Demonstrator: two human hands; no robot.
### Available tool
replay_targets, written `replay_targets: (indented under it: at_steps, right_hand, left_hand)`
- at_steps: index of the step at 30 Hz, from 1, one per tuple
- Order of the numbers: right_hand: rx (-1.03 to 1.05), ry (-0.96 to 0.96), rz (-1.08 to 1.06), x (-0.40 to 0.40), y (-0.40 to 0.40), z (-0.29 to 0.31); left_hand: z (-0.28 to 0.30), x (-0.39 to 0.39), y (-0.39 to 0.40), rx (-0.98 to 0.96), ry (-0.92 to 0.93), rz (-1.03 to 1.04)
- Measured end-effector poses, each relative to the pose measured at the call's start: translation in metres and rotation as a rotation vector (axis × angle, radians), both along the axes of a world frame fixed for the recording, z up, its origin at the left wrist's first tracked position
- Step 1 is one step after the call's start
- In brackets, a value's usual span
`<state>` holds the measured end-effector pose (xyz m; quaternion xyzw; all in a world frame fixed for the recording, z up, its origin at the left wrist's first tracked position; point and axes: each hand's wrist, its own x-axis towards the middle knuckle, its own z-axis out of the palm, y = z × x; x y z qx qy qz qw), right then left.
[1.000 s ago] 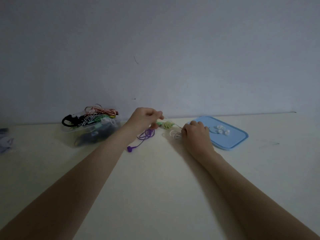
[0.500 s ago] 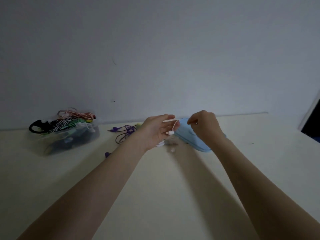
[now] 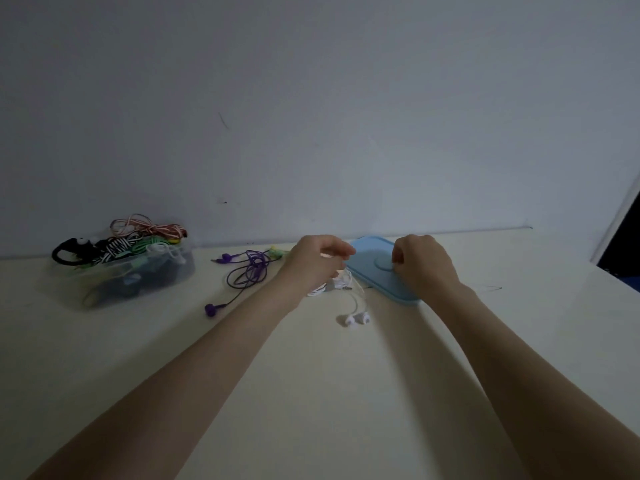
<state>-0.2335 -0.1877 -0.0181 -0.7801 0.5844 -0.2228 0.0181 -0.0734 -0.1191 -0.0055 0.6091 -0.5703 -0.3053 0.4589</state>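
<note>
Cream tabletop (image 3: 311,393) with white earphones (image 3: 356,318), grey wall (image 3: 311,116) behind

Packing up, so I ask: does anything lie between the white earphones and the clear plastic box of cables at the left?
Yes. The purple earphones, loosely coiled, lie on the cream table between the white earphones and the clear plastic box.

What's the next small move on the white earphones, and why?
Probably lift the left hand to draw the cord of the white earphones straight: its grip sits over a bunched coil, and both buds lie loose on the table. Whether the right hand pinches cord is unclear.
</note>
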Motion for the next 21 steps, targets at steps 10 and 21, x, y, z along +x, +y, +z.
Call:
replay_targets:
  at_steps: [10, 21]
  right_hand:
    - [0.112, -0.347, 0.276, 0.019, 0.024, 0.018]
    - [0.565, -1.102, 0.421, 0.028, 0.034, 0.002]
  left_hand:
    - [0.001, 0.005, 0.033, 0.114, -0.575, -0.48]
    - [-0.005, 0.026, 0.023, -0.051, -0.02, -0.079]
